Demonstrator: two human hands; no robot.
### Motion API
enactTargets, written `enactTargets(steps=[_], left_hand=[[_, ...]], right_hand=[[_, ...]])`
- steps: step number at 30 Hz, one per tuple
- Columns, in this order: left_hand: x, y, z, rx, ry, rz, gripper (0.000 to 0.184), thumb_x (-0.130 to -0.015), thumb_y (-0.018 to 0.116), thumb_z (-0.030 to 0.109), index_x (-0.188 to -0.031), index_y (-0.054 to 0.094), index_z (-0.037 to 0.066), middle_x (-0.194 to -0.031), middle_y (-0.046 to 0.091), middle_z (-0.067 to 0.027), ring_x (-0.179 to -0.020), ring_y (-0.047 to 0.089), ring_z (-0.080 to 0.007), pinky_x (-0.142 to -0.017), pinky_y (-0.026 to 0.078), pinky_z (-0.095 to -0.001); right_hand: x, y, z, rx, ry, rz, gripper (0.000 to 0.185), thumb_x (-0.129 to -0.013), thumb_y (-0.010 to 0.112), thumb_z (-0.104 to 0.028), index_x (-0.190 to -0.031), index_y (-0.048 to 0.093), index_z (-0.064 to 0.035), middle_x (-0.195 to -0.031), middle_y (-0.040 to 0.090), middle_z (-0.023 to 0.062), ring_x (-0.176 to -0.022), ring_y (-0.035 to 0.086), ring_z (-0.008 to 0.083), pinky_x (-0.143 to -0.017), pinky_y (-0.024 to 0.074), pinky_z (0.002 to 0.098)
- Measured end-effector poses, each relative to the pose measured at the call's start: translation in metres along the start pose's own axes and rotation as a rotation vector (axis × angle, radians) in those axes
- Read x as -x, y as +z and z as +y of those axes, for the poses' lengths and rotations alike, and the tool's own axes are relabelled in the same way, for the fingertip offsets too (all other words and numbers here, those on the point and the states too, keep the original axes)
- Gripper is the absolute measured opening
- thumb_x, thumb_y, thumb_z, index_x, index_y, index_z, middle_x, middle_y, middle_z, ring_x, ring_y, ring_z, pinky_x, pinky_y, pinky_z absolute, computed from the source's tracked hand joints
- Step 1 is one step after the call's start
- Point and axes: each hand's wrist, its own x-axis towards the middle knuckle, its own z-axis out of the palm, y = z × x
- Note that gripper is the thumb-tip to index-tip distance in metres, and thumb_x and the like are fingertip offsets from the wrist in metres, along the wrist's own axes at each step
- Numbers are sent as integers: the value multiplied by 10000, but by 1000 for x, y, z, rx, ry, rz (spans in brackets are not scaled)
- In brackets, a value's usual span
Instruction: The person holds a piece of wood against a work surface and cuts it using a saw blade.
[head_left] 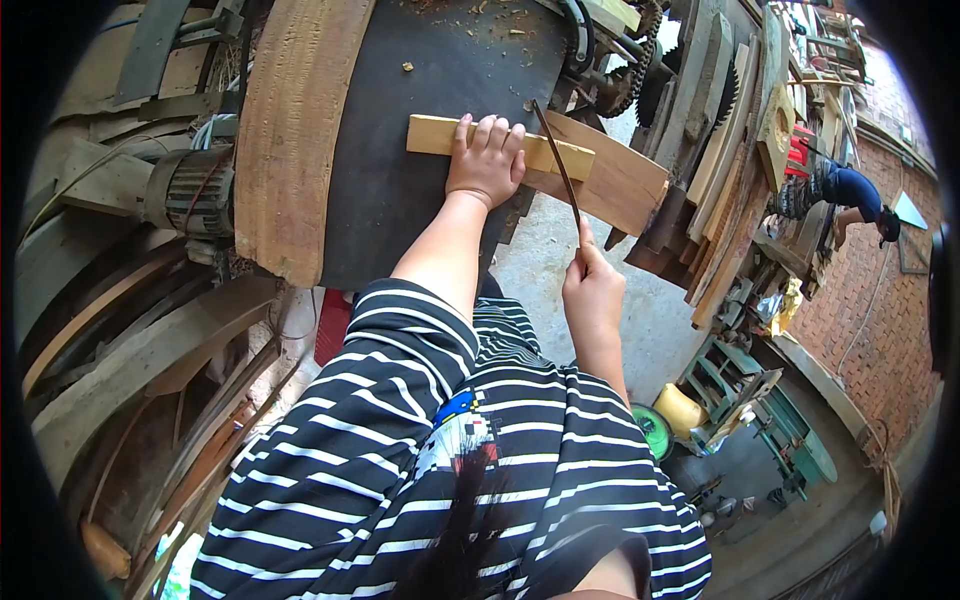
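My left hand point(487, 160) presses down on a narrow, pale wooden strip point(430, 135), with its fingers over the far edge. The strip lies across a dark work surface point(390, 210), and its right end reaches out over a wider brown board point(610, 180). In my right hand point(594, 290) is a long, thin, rust-brown blade point(560, 160), with the index finger stretched along it. That blade crosses the strip close to its right end. I cannot tell whether it is a handsaw or a file, and its handle is hidden in my fist.
A thick wooden beam point(290, 140) borders the dark surface on the left, beside an electric motor point(190, 190). Toothed circular blades point(728, 95) and stacked planks point(725, 230) stand at the right. Farther right, a person in blue point(850, 190) bends over. Green machinery point(790, 430) is lower right.
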Motion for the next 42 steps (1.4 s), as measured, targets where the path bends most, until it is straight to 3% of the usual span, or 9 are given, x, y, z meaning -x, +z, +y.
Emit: enactTargets(steps=[4,7,10,11,19,23,34,36,42], left_hand=[[0,-1,0,6,1,-7,342,-863,488,344,-1172,524,201,-1176,501,-19,-1214,420,-182,-1104,196,-483],[0,-1,0,8,1,-2,339,-864,489,343,-1170,524,201,-1174,501,-17,-1211,422,-182,-1103,198,-483],[0,0,0,-2,2,4,334,-864,490,342,-1166,525,204,-1168,501,-16,-1207,423,-181,-1100,203,-484],[-1,0,0,0,2,4,334,-864,490,342,-1166,525,204,-1168,501,-16,-1207,423,-181,-1100,203,-484],[0,0,0,-8,6,18,326,-861,491,345,-1155,519,209,-1158,499,-14,-1206,418,-179,-1095,209,-482],[0,2,-1,-10,9,19,329,-858,493,344,-1158,516,208,-1159,497,-15,-1205,418,-180,-1095,209,-483],[0,0,0,-1,5,19,334,-857,494,337,-1161,523,202,-1166,505,-21,-1200,427,-188,-1096,204,-489],[0,0,0,-4,1,13,332,-858,494,336,-1160,527,202,-1166,506,-21,-1200,428,-190,-1096,203,-490],[0,0,0,-8,-3,24,336,-860,496,338,-1165,538,204,-1165,510,-20,-1201,429,-186,-1099,200,-488]], right_hand=[[-5,-1,14,32,-20,-2,468,-876,534,-18,-1314,547,-183,-679,603,188,-519,574,185,-551,484,320],[-13,-6,25,-224,82,-88,446,-915,506,-17,-1311,561,-215,-679,601,20,-527,518,48,-466,443,235],[-26,-19,33,-339,152,-150,414,-925,515,-28,-1300,571,-194,-659,590,15,-490,483,39,-433,417,228],[-31,-24,36,-332,168,-168,429,-882,520,-13,-1287,573,-144,-614,581,68,-539,522,90,-553,457,266],[-70,-33,83,46,-128,-66,517,-831,554,0,-1256,592,-292,-752,613,170,-636,600,285,-650,476,347],[-94,-55,91,307,-233,-107,574,-810,578,-11,-1230,591,-402,-836,654,37,-752,640,190,-680,504,345],[-184,-125,40,636,-573,-199,395,-835,555,-62,-1105,672,-326,-887,620,39,-791,634,260,-682,516,358],[-193,-134,25,694,-647,-213,246,-797,588,-51,-967,697,-191,-859,613,47,-793,627,272,-679,512,366],[-215,-144,-6,767,-757,-325,418,-784,562,6,-1082,695,-256,-840,604,66,-778,611,292,-697,489,389]])
